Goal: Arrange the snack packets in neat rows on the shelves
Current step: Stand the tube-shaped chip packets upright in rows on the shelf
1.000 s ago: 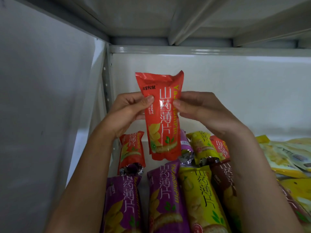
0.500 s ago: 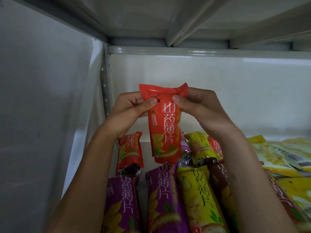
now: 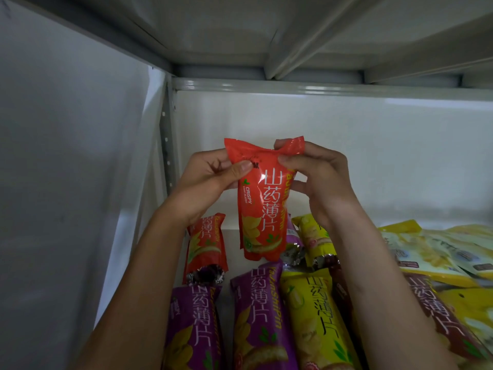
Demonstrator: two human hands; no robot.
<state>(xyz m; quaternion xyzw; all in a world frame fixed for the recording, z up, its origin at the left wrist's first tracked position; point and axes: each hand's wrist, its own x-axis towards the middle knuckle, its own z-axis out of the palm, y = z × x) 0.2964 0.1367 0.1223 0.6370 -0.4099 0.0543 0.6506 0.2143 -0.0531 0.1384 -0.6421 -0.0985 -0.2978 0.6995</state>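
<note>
Pinching the red packet (image 3: 262, 206) by its top seal now, my left hand (image 3: 210, 188) on one corner and my right hand (image 3: 317, 182) on the other, thumbs and fingertips closed on the crimped edge. A second ago I was gripping it mid-body and higher up; now my hold has slid to the seal and the packet is hanging lower, upright, its bottom just above the purple packet (image 3: 262, 316) in the front row. Behind it, another red packet (image 3: 205, 247) is lying in the back row by the shelf wall (image 3: 66, 182). I'm judging this as the lowering step: I'm lining it up for the gap beside that red one.
</note>
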